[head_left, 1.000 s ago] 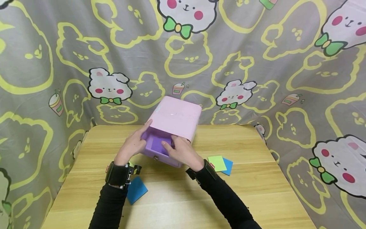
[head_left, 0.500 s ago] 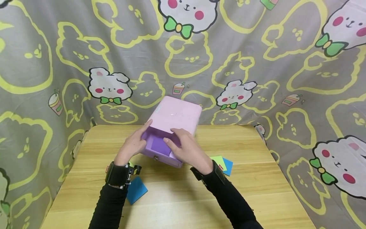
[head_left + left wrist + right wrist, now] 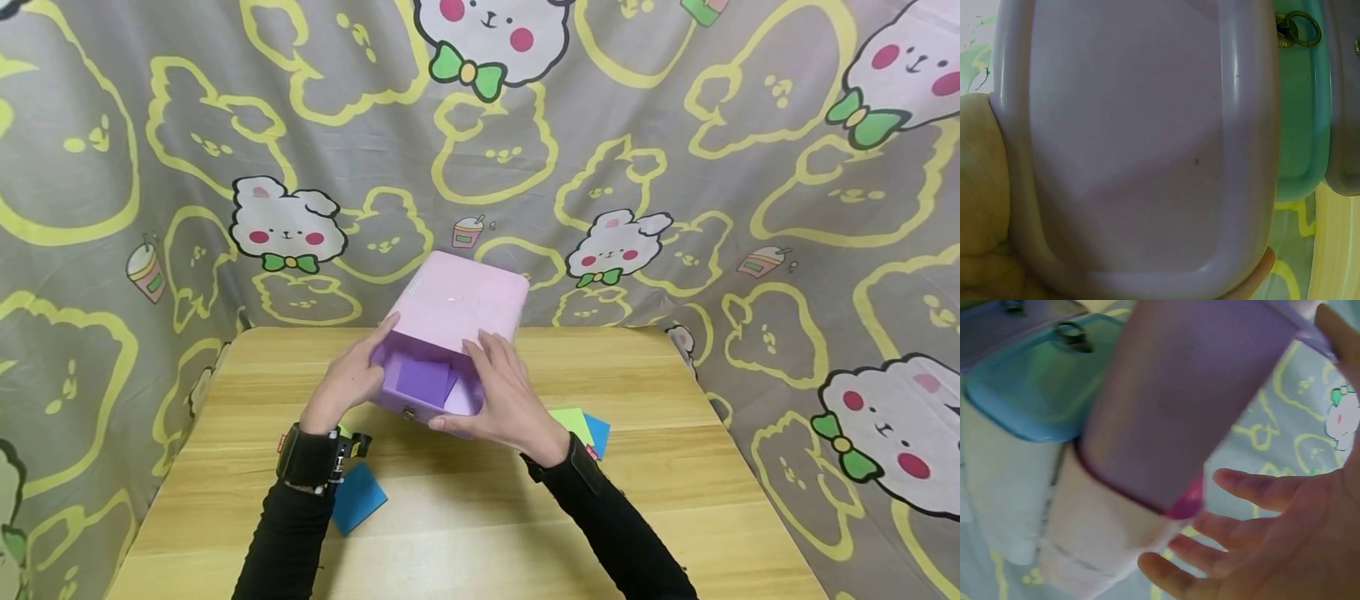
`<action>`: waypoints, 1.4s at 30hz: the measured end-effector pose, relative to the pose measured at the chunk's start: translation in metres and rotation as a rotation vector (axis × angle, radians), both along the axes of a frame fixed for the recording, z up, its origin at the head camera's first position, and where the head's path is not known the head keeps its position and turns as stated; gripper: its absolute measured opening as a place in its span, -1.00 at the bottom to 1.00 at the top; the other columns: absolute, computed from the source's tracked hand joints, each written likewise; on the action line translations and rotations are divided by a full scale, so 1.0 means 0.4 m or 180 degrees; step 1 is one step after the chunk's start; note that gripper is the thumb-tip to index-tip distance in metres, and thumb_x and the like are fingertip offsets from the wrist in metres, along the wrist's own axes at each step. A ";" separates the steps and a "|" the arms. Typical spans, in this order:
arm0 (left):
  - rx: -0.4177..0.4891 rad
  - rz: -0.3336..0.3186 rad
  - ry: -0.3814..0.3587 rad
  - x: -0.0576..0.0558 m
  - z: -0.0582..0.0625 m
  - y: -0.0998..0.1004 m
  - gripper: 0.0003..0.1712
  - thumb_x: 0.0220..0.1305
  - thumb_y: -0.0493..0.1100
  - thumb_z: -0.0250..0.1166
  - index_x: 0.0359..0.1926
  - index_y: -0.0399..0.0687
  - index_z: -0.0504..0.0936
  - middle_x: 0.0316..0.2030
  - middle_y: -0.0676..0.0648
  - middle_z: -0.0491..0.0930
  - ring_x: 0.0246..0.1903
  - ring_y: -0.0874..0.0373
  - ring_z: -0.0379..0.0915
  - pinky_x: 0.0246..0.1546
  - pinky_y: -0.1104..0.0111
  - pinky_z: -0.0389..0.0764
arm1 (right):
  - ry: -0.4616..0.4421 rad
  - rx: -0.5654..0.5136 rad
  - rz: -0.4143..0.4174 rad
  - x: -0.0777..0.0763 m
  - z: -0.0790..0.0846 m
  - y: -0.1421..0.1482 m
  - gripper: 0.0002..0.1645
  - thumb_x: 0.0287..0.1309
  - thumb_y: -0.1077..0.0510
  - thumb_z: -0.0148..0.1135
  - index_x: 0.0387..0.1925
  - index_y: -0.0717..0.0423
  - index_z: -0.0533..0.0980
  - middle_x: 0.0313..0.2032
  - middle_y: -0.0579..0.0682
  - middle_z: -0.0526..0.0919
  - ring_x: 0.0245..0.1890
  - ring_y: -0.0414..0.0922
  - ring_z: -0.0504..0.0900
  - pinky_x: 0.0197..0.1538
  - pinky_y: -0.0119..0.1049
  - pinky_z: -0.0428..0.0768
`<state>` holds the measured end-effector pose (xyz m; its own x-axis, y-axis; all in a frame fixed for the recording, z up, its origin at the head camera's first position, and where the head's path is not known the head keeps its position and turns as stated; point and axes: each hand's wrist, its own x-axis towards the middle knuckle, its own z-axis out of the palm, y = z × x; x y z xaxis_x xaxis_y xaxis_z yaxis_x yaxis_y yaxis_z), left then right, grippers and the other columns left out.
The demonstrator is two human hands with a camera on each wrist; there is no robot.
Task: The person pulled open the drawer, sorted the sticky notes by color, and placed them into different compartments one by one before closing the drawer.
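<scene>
A pink mini drawer cabinet [image 3: 461,300] stands at the table's back with its lilac top drawer [image 3: 468,396] pulled out. Inside the drawer lies a square purple note pad [image 3: 423,382], a second purple edge showing beneath it. My left hand [image 3: 345,379] grips the drawer's left side, its index finger reaching up to the cabinet's top edge. My right hand [image 3: 510,400] is spread at the drawer's right side, thumb near the front rim. In the right wrist view, the fingers [image 3: 1241,534] stand apart from the drawer wall, and the thumb is by the rim.
Right of the cabinet lie a yellow-green pad [image 3: 573,423] and a blue pad [image 3: 597,433]. Another blue pad [image 3: 358,498] lies by my left forearm, with yellow-green partly hidden under the wrist strap. A turquoise lower drawer [image 3: 1297,112] has a ring pull. A patterned curtain surrounds the table.
My right hand has come out of the drawer and moved right to its side, with fingers spreading. The purple pad inside is now in plain view. My left hand stays put.
</scene>
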<state>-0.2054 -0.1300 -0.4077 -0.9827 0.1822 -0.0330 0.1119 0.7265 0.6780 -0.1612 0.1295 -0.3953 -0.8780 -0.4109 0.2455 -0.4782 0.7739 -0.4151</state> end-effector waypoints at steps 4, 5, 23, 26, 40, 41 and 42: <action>-0.0021 0.0013 0.0018 0.002 0.000 -0.001 0.05 0.16 -0.38 -0.03 0.61 0.42 -0.08 0.58 -0.28 0.07 0.32 -0.31 0.32 0.18 -0.23 0.48 | -0.0100 0.0081 -0.0053 -0.011 -0.016 0.007 0.54 -0.26 -0.57 0.49 0.59 0.09 0.04 0.62 0.21 -0.05 0.64 0.17 -0.09 0.59 0.22 0.08; -0.0029 0.0009 0.0024 0.001 0.000 -0.001 0.04 0.17 -0.38 -0.04 0.61 0.42 -0.07 0.58 -0.28 0.07 0.31 -0.30 0.33 0.16 -0.22 0.48 | -0.0126 0.0095 -0.0064 -0.012 -0.019 0.008 0.55 -0.26 -0.58 0.47 0.60 0.09 0.01 0.63 0.20 -0.07 0.65 0.15 -0.13 0.60 0.19 0.05; 0.0168 -0.0071 0.0135 0.002 -0.012 -0.011 -0.37 0.59 0.26 -0.26 0.60 0.48 -0.05 0.59 -0.13 0.09 0.54 -0.32 0.04 0.43 -0.38 0.08 | -0.0036 0.0149 -0.0122 -0.021 -0.029 0.015 0.24 0.04 -0.48 0.33 0.56 0.10 0.15 0.60 0.12 0.11 0.65 0.10 -0.07 0.57 0.13 0.18; 0.0172 -0.0083 0.0182 0.001 -0.013 -0.011 -0.36 0.59 0.28 -0.27 0.60 0.45 -0.01 0.59 -0.10 0.10 0.54 -0.30 0.06 0.44 -0.36 0.09 | 0.0012 0.0102 -0.0146 -0.023 -0.028 0.016 0.16 0.10 -0.43 0.32 0.53 0.11 0.21 0.58 0.13 0.16 0.64 0.12 -0.02 0.54 0.18 0.23; 0.0169 -0.0090 0.0351 -0.006 -0.012 -0.017 -0.33 0.59 0.30 -0.27 0.59 0.32 0.10 0.57 -0.08 0.16 0.51 -0.27 0.14 0.45 -0.27 0.17 | 0.0229 0.0036 -0.0154 -0.035 -0.029 0.020 -0.03 0.17 -0.34 0.35 0.44 0.11 0.37 0.51 0.16 0.31 0.58 0.16 0.15 0.48 0.22 0.32; 0.0174 -0.0090 0.0368 -0.006 -0.012 -0.017 -0.34 0.59 0.30 -0.27 0.59 0.31 0.11 0.57 -0.08 0.17 0.51 -0.26 0.15 0.46 -0.26 0.17 | 0.0264 0.0042 -0.0151 -0.036 -0.030 0.020 -0.05 0.18 -0.33 0.35 0.43 0.12 0.39 0.50 0.17 0.33 0.57 0.17 0.17 0.47 0.21 0.33; 0.0177 -0.0096 0.0390 -0.007 -0.012 -0.017 -0.34 0.59 0.29 -0.26 0.59 0.30 0.12 0.56 -0.08 0.18 0.51 -0.26 0.15 0.46 -0.24 0.18 | 0.0296 0.0050 -0.0150 -0.036 -0.030 0.019 -0.07 0.18 -0.32 0.35 0.42 0.12 0.40 0.49 0.17 0.34 0.57 0.17 0.19 0.47 0.20 0.34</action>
